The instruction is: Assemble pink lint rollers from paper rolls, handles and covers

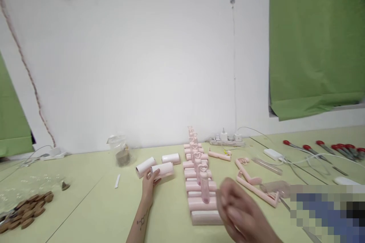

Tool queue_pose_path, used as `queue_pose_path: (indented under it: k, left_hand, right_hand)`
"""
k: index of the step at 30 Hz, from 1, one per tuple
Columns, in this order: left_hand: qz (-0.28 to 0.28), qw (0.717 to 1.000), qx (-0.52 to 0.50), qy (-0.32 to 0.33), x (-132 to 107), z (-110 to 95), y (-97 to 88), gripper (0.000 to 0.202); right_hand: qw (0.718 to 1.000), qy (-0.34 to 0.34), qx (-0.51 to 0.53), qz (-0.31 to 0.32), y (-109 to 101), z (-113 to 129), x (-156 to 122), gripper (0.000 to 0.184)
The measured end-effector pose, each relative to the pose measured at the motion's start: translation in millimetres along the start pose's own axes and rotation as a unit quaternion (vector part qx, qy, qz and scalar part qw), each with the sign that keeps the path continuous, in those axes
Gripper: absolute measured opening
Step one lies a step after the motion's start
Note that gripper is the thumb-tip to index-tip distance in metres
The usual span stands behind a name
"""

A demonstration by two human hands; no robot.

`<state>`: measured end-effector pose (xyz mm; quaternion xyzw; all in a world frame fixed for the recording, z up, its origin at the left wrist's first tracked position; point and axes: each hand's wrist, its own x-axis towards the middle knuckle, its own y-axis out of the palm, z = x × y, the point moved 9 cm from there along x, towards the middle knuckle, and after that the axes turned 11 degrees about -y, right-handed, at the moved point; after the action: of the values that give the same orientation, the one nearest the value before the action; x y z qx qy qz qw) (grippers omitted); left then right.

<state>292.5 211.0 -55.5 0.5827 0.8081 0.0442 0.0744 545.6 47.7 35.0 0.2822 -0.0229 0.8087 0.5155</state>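
Note:
My left hand is wrapped round one end of a white paper-like roll. Two more white rolls, one to the left and one behind, lie close by on the table. Low at the right, my right hand is raised with its fingers curled together; whatever may be inside them is hidden. Just left of it runs a row of pale pink tubes lying side by side, stretching toward the wall. Clear pink vials with heart-shaped tops rest upon this row.
Pink handle-like parts lie right of the row. Red-ended tools, cables and a power strip are farther right and back. On the left are brown wooden-looking pieces, a plastic bag and a small white strip.

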Motion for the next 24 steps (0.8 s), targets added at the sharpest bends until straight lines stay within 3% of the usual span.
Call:
queue_pose_path:
  k: [2,5,8,10,15,19,22,24]
  left_hand:
    - [0.029,0.998,-0.054,-0.028,-7.0,-2.4,-1.0,0.035]
    - [0.067,0.991,-0.1,-0.064,-21.8,-5.9,1.0,0.034]
    - [0.122,0.981,-0.101,-0.11,-43.4,-3.8,14.0,0.033]
    - [0.164,0.972,-0.086,-0.146,-60.9,1.7,28.2,0.032]
    - [0.261,0.942,-0.012,-0.212,-103.6,15.9,67.0,0.033]
    - [0.347,0.909,0.171,-0.158,-126.0,13.0,85.8,0.036]
    - [0.318,0.892,0.309,-0.093,-125.8,9.1,79.1,0.042]
    - [0.279,0.889,0.355,-0.077,-122.5,9.0,70.6,0.045]
  right_hand:
    - [0.994,0.059,0.097,0.0,11.2,-49.7,14.0,0.034]
    - [0.951,0.21,0.228,0.002,29.1,-126.9,-1.0,0.032]
    - [0.908,0.302,0.29,0.003,40.3,-160.4,-26.0,0.038]
    - [0.895,0.32,0.311,-0.015,40.7,-159.3,-31.7,0.043]
    - [0.869,0.317,0.378,-0.043,47.9,-130.5,-23.0,0.051]
    - [0.828,0.353,0.432,-0.062,60.7,-126.7,-26.3,0.051]
    - [0.805,0.372,0.458,-0.059,67.2,-129.8,-30.9,0.047]
    - [0.808,0.371,0.457,-0.036,69.8,-129.4,-32.5,0.048]
